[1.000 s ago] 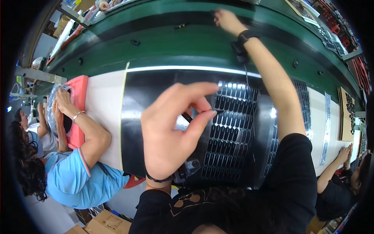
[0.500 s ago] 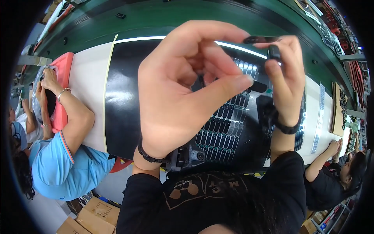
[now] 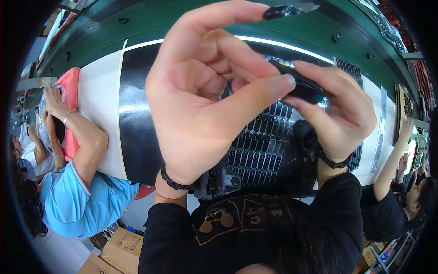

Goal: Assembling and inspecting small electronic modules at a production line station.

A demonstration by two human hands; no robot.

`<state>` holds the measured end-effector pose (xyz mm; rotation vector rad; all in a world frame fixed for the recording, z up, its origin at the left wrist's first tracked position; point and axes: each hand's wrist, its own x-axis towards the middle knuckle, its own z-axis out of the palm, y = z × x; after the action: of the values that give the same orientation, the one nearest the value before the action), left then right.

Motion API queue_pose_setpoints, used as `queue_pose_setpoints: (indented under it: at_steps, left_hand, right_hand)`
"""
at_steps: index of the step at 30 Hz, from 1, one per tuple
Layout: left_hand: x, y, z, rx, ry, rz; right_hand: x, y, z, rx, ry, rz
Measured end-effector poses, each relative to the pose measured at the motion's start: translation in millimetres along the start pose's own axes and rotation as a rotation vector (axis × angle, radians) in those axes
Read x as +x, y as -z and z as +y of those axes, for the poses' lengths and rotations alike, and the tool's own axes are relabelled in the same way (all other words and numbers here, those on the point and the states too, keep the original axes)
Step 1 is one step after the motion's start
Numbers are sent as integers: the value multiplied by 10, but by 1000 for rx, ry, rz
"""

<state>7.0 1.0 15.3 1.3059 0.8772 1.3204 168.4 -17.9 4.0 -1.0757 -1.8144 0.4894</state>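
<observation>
In front of my chest a small oblong black device (image 3: 305, 87) is held between both hands. The thumb and middle finger of my left hand (image 3: 189, 105) pinch its left end. My right hand (image 3: 344, 107) grips the other end with fingertips and thumb. A thin dark film piece with a clear, pale tip (image 3: 292, 10) clings to my raised left index fingertip, apart from the device. Below the hands, sheets of dark oblong stickers (image 3: 255, 157) lie on a glossy black mat (image 3: 141, 132). Part of the sheets is hidden behind my hands.
Beyond the table runs a green conveyor belt (image 3: 159, 25) carrying scattered small black devices (image 3: 336, 37). A grey metal fixture (image 3: 229, 181) sits at the near edge. Co-workers sit on both sides; the left one works by a red tray (image 3: 70, 91). Cardboard boxes (image 3: 119, 249) stand lower left.
My right hand has moved down and now grips the device's right end. My left index finger has lifted away with the film on it. The right co-worker's arm has risen.
</observation>
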Motion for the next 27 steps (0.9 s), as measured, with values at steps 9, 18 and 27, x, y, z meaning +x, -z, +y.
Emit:
queue_pose_setpoints:
  at_steps: [9, 18, 27]
  left_hand:
    - [-67, -55, 22, 141, -45, 1]
    - [-39, -19, -39, 235, -95, -47]
    - [112, 134, -137, 137, -16, -237]
  right_hand:
    - [-44, 10, -49, -68, 75, -12]
    - [-36, 0, -85, -127, 59, -9]
    - [5, -72, 6, -93, 9, -19]
